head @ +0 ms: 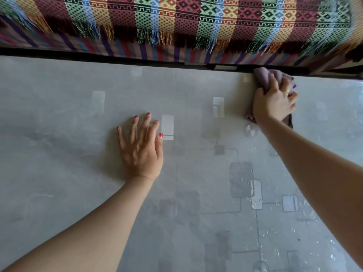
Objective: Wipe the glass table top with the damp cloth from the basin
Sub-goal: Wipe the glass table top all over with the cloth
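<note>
We look down on the glass worktop (68, 134), pale grey with faint squares and lines showing through it. Our right hand (275, 103) is stretched out to the far right edge, fingers (275, 81) spread and curled down over the damp cloth (263, 77), a mauve bundle bunched under the palm and pressed onto the glass right at the far rim. A gold ring (286, 90) shows on one finger. Our left hand (141, 148) lies flat on the glass near the middle, well apart from the cloth, fingers splayed wide and holding nothing, nails painted red. Water droplets (275, 228) speckle the near right part of the surface. Beyond the far edge hangs a striped, fringed woven blanket (176, 20).
</note>
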